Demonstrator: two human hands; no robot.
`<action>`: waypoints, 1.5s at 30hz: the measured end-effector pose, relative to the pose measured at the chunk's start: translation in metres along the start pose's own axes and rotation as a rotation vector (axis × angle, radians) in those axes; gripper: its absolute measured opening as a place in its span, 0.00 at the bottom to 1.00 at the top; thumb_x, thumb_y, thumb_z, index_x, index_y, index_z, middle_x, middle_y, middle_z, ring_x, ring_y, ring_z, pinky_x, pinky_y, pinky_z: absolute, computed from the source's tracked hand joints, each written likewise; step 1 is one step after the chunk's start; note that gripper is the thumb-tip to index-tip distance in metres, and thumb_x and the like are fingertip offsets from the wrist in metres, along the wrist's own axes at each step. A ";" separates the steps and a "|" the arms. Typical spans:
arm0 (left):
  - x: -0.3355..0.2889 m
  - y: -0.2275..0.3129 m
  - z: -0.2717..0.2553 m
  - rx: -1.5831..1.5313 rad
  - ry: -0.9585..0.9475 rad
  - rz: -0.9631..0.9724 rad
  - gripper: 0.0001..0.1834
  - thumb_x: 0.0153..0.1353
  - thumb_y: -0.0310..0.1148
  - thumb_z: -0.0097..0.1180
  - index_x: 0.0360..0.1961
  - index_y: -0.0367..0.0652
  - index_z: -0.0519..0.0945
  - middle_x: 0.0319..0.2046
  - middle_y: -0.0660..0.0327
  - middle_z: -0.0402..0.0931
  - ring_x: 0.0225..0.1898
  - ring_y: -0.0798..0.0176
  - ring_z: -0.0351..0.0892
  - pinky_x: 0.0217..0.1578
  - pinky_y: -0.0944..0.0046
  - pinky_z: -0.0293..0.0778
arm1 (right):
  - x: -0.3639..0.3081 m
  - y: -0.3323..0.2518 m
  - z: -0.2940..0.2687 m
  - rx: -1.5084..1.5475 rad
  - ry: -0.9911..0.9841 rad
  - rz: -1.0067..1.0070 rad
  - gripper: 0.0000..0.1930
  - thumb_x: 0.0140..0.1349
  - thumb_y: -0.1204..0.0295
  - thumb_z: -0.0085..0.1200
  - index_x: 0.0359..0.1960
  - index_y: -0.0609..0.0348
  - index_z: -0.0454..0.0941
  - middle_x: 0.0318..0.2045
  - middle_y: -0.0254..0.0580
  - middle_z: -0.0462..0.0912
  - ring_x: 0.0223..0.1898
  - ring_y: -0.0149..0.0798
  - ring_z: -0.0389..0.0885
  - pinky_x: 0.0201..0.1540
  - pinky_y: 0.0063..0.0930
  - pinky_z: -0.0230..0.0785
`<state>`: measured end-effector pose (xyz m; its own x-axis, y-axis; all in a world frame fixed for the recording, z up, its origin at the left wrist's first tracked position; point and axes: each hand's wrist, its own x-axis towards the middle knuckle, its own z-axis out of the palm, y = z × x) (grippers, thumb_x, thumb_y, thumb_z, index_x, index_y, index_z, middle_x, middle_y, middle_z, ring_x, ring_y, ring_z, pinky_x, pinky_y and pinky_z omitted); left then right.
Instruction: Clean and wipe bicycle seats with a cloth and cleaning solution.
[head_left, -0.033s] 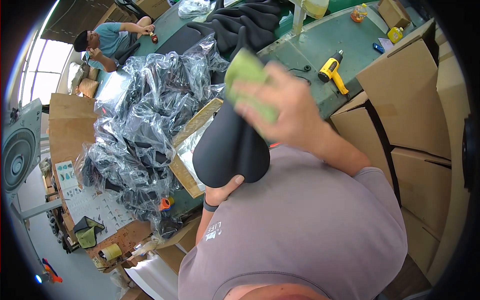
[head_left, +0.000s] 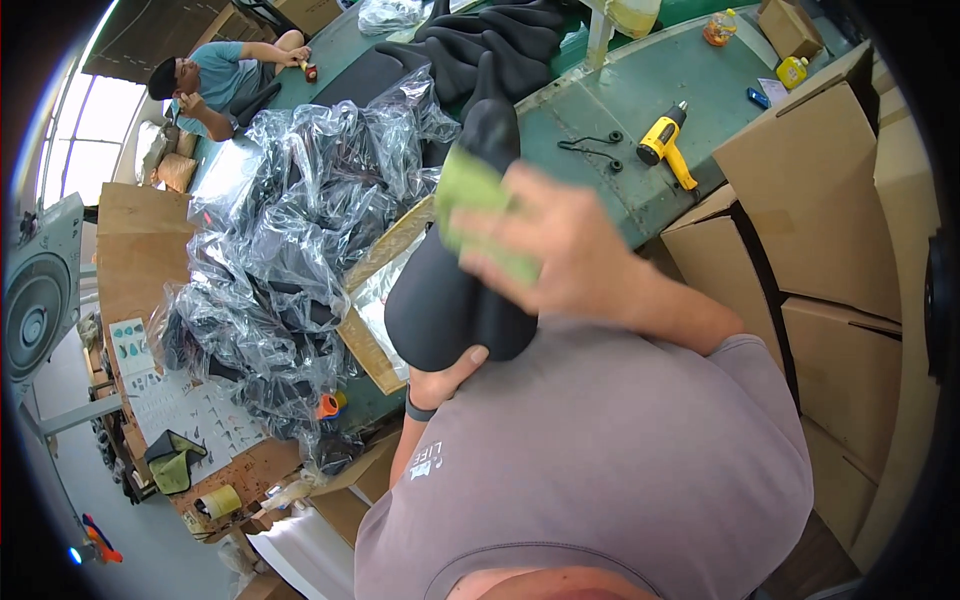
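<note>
One black saddle (head_left: 432,305), left fingers (head_left: 477,354) gripping it, blurred right fingers (head_left: 527,188) seemingly holding green cloth (head_left: 468,188)

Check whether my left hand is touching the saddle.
Touching: the head view shows the left hand's thumb lying over the edge of the saddle's wide end.

green worktop (head_left: 745,75): yellow heat gun (head_left: 662,138) lies near black cable (head_left: 615,137) | jar (head_left: 718,28), yellow bottle (head_left: 792,71), blue object (head_left: 758,98) at far right | cartons (head_left: 805,165) stand along right side | clear plastic (head_left: 290,220) heaped left of centre | grey fan (head_left: 36,308) at left edge | person in blue top (head_left: 218,75) sits far left, near bright window (head_left: 85,140)
</note>
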<state>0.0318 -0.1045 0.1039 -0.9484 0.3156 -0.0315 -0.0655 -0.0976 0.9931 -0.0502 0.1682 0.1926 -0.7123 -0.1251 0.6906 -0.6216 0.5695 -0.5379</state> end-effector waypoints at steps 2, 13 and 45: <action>0.003 -0.004 -0.006 0.052 -0.038 -0.124 0.43 0.62 0.26 0.79 0.76 0.33 0.73 0.73 0.50 0.77 0.72 0.53 0.77 0.75 0.51 0.69 | -0.010 -0.010 0.004 0.037 -0.180 -0.103 0.16 0.64 0.60 0.75 0.50 0.50 0.93 0.36 0.45 0.80 0.32 0.47 0.86 0.34 0.39 0.79; 0.018 0.008 0.012 0.529 0.125 0.126 0.36 0.58 0.30 0.83 0.67 0.33 0.82 0.62 0.50 0.87 0.62 0.54 0.87 0.66 0.53 0.78 | 0.004 0.005 0.029 0.110 -0.172 0.048 0.13 0.69 0.56 0.71 0.48 0.46 0.94 0.36 0.46 0.81 0.31 0.52 0.86 0.33 0.43 0.79; 0.033 -0.010 0.008 0.657 0.296 0.312 0.28 0.61 0.26 0.80 0.61 0.33 0.86 0.56 0.48 0.91 0.58 0.52 0.91 0.61 0.55 0.82 | 0.047 0.029 0.046 0.025 -0.342 -0.161 0.11 0.69 0.57 0.71 0.44 0.47 0.94 0.35 0.42 0.82 0.34 0.49 0.87 0.37 0.42 0.81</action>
<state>0.0033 -0.0853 0.0938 -0.9422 0.0917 0.3224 0.3266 0.4668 0.8218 -0.1170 0.1414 0.1873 -0.6699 -0.4781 0.5680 -0.7391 0.5012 -0.4500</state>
